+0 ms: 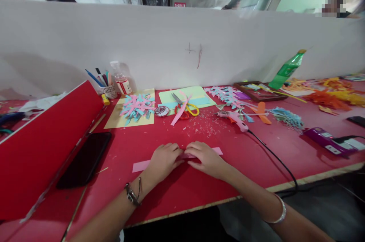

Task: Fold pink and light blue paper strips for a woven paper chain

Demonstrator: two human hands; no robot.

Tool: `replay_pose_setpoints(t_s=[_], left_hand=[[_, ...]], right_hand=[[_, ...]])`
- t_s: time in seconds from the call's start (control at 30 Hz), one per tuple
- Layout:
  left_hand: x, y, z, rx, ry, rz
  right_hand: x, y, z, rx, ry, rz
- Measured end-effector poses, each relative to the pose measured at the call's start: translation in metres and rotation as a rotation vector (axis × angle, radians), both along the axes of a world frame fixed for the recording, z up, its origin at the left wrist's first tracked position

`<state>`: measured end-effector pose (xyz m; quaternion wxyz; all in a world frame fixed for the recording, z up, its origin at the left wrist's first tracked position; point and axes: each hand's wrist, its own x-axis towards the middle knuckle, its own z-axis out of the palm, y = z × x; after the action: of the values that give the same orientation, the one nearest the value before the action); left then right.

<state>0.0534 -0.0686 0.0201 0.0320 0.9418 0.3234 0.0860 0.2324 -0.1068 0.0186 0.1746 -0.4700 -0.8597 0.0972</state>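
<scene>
A long pink paper strip (pixel 142 166) lies across the red tabletop in front of me, its two ends showing on either side of my hands. My left hand (pixel 167 158) bends its fingers down onto the middle of the strip. Close beside it, my right hand (pixel 207 159) grips the strip with thumb and fingers, and the fingertips of both hands almost meet. The part of the strip between them is mostly hidden by my fingers. Beyond the hands lie yellow-and-red-handled scissors (pixel 185 108) with another pink strip (pixel 181 111) across them.
Pink and blue paper pieces (pixel 138 108) are heaped at the back left. To the right lie a pink glue gun (pixel 235 118) with a black cord and a purple power device (pixel 327 141). A black phone (pixel 85 160) rests beside a red divider (pixel 54 143). A green bottle (pixel 288 70) leans behind.
</scene>
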Motion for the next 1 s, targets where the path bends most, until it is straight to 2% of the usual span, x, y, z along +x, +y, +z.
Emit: replay_pose_setpoints(t_s=[0.17, 0.37, 0.53, 0.7, 1.0], left_hand=[[-0.009, -0.006, 0.0, -0.011, 0.019, 0.01], [-0.022, -0.009, 0.003, -0.072, 0.027, 0.078], [-0.019, -0.012, 0.001, -0.05, 0.002, 0.091], [-0.01, -0.016, 0.0, -0.047, 0.009, 0.122], [-0.023, -0.016, 0.002, -0.122, -0.042, 0.126]], right_hand=[[-0.001, 0.001, -0.003, -0.019, -0.024, 0.031], [-0.001, 0.004, 0.005, 0.019, -0.163, 0.04], [0.0, 0.0, 0.003, 0.004, 0.017, 0.066], [-0.002, -0.001, 0.002, -0.077, 0.167, 0.004], [-0.013, 0.004, 0.002, -0.049, -0.039, 0.03]])
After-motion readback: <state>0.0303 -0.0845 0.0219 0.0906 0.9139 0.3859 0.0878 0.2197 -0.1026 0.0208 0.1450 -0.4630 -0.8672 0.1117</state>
